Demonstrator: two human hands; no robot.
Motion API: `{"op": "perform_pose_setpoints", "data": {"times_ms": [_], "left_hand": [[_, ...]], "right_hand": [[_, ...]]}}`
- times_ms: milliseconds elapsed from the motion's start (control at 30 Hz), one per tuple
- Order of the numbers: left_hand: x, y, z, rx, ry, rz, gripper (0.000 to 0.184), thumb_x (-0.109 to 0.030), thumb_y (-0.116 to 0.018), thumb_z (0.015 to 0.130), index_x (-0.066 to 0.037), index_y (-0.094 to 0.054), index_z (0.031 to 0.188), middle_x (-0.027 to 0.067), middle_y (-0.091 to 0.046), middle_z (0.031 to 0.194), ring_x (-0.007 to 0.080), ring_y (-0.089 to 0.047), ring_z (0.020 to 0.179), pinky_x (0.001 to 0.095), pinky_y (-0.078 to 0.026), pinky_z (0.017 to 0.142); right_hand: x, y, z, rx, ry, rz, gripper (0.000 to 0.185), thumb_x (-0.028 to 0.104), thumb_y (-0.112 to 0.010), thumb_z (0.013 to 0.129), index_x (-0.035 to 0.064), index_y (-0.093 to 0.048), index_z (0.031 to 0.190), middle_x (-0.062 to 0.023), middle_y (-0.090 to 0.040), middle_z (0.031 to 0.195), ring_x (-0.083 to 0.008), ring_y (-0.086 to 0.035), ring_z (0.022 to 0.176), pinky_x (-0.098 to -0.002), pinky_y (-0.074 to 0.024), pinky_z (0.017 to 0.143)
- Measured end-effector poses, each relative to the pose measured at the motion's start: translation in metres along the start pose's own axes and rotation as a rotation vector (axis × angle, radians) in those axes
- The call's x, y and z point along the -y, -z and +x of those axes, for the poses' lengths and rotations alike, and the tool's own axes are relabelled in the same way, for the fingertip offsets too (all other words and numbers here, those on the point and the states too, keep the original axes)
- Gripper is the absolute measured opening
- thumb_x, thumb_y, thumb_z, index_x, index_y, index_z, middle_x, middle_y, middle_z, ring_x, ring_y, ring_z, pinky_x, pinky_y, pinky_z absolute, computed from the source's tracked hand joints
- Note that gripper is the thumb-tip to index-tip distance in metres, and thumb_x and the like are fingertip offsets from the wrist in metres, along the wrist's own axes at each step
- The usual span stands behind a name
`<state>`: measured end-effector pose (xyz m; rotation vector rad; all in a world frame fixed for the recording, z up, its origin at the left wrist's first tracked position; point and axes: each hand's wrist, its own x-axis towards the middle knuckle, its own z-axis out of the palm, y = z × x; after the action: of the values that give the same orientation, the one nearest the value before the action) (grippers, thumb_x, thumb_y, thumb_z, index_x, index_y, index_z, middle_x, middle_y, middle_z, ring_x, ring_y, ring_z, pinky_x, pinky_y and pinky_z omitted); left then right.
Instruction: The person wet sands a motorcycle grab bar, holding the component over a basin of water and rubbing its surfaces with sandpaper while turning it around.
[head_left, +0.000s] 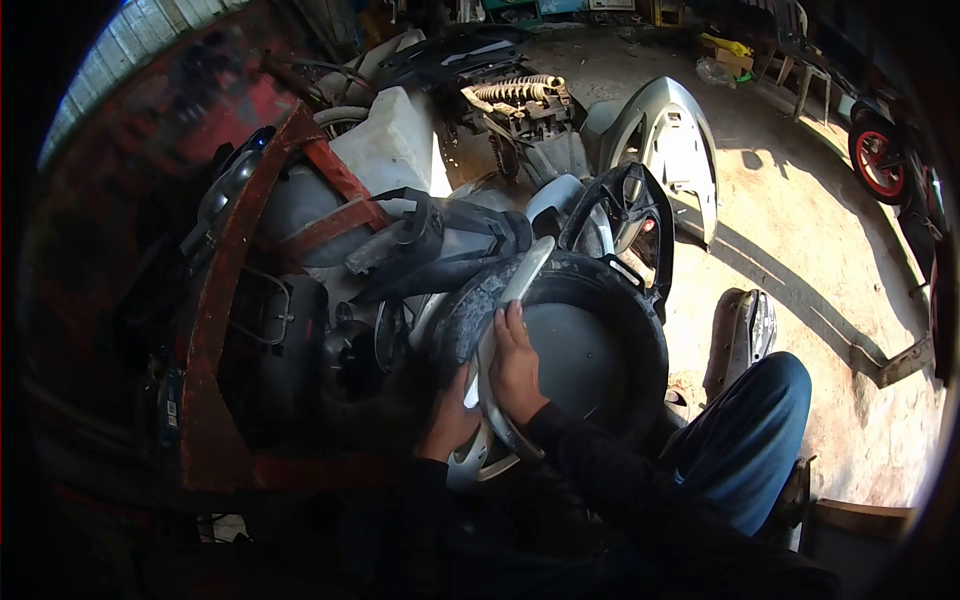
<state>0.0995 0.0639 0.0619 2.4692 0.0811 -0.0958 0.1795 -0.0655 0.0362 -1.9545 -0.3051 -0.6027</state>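
A long, curved silver panel, which looks like a motorcycle fairing piece (530, 270), slants over the left side of a round black tub (652, 345). My left hand (448, 420) grips the panel's lower left edge, its fingers partly hidden. Against the panel's right side, my right hand (517, 370) presses with its fingers together, pointing up along it; its thumb is out of sight. The panel's lower end widens into openings beneath my wrists. Inside the tub is a flat grey surface, perhaps water.
A red metal frame (205, 330) stands at the left, with dark motorcycle parts behind it. Black plastic parts (450, 235) lie beyond the tub. A silver fairing (705, 150) stands on the sunlit floor. A motorcycle's red wheel (880, 160) shows at far right.
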Motion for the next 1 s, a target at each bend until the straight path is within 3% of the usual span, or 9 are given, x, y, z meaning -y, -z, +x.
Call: {"op": "perform_pose_setpoints", "data": {"times_ms": [167,267,433,567,667,700,900,967,1000], "left_hand": [[0.009,-0.004,0.001,0.016,0.015,-0.095,0.077,-0.002,-0.066,0.072,-0.004,-0.038,0.144,0.0278,-0.053,0.132,0.0440,-0.050,0.122,0.0439,-0.040,0.104],[0.010,-0.002,0.005,-0.003,0.009,-0.095,0.074,-0.002,-0.066,0.072,-0.003,-0.041,0.141,0.0270,-0.055,0.130,0.0421,-0.051,0.122,0.0423,-0.041,0.103],[0.008,-0.002,0.001,-0.008,0.045,-0.103,0.071,-0.001,-0.066,0.071,-0.003,-0.044,0.139,0.0257,-0.057,0.128,0.0396,-0.053,0.121,0.0410,-0.042,0.103],[0.002,0.001,0.004,-0.042,0.046,-0.145,0.070,-0.001,-0.067,0.071,-0.002,-0.045,0.138,0.0251,-0.059,0.124,0.0387,-0.056,0.120,0.0402,-0.043,0.101],[-0.002,0.003,0.004,-0.053,0.006,-0.139,0.070,-0.001,-0.068,0.071,-0.002,-0.045,0.138,0.0251,-0.060,0.123,0.0383,-0.057,0.119,0.0399,-0.044,0.100],[-0.004,0.004,0.002,-0.048,0.020,-0.093,0.071,-0.001,-0.069,0.071,-0.002,-0.045,0.138,0.0251,-0.060,0.123,0.0384,-0.057,0.118,0.0399,-0.044,0.099],[-0.003,0.002,-0.001,-0.057,0.012,-0.111,0.071,-0.004,-0.071,0.072,-0.003,-0.045,0.138,0.0251,-0.061,0.121,0.0404,-0.058,0.115,0.0407,-0.045,0.097],[-0.007,0.004,-0.002,-0.056,0.010,-0.080,0.070,-0.005,-0.072,0.072,-0.004,-0.046,0.138,0.0253,-0.061,0.120,0.0409,-0.058,0.115,0.0409,-0.045,0.097],[-0.011,0.006,-0.004,-0.041,0.020,-0.105,0.071,-0.005,-0.072,0.073,-0.006,-0.045,0.138,0.0256,-0.061,0.120,0.0409,-0.058,0.114,0.0411,-0.046,0.097]], "right_hand": [[-0.051,0.006,0.057,-0.059,0.067,-0.115,0.053,-0.009,-0.046,0.081,-0.0073,-0.047,0.134,-0.0310,-0.037,0.146,-0.0444,-0.034,0.138,-0.0476,-0.0284,0.114],[-0.061,0.002,0.024,0.119,0.387,-0.125,0.054,-0.007,-0.047,0.082,-0.0065,-0.046,0.135,-0.0273,-0.041,0.145,-0.0417,-0.035,0.138,-0.0481,-0.0277,0.115],[-0.109,0.011,0.104,-0.007,0.173,-0.067,0.058,-0.012,-0.048,0.077,-0.0047,-0.048,0.134,-0.0275,-0.043,0.143,-0.0412,-0.039,0.135,-0.0458,-0.0286,0.115],[-0.102,0.011,0.074,0.052,0.347,-0.069,0.052,-0.012,-0.046,0.077,-0.0035,-0.054,0.128,-0.0264,-0.045,0.141,-0.0396,-0.043,0.133,-0.0420,-0.0355,0.112],[-0.115,0.005,0.121,-0.046,0.068,0.099,0.045,-0.012,-0.046,0.077,-0.0014,-0.060,0.120,-0.0249,-0.059,0.126,-0.0385,-0.058,0.117,-0.0400,-0.0459,0.101],[-0.120,0.008,0.135,0.015,-0.158,0.224,0.041,-0.012,-0.045,0.080,-0.0019,-0.063,0.115,-0.0250,-0.061,0.121,-0.0359,-0.059,0.116,-0.0382,-0.0453,0.103],[-0.109,0.020,0.126,0.023,0.007,0.131,0.039,-0.007,-0.046,0.082,0.0001,-0.066,0.114,-0.0242,-0.060,0.124,-0.0343,-0.056,0.120,-0.0376,-0.0438,0.104],[-0.116,0.029,0.170,0.216,-0.452,0.172,0.033,0.004,-0.047,0.081,0.0015,-0.072,0.102,-0.0223,-0.070,0.093,-0.0330,-0.071,0.087,-0.0378,-0.0528,0.081],[-0.121,0.029,0.168,0.213,-0.460,0.175,0.033,0.004,-0.047,0.081,0.0015,-0.072,0.102,-0.0223,-0.070,0.093,-0.0330,-0.071,0.087,-0.0378,-0.0528,0.081]]}}
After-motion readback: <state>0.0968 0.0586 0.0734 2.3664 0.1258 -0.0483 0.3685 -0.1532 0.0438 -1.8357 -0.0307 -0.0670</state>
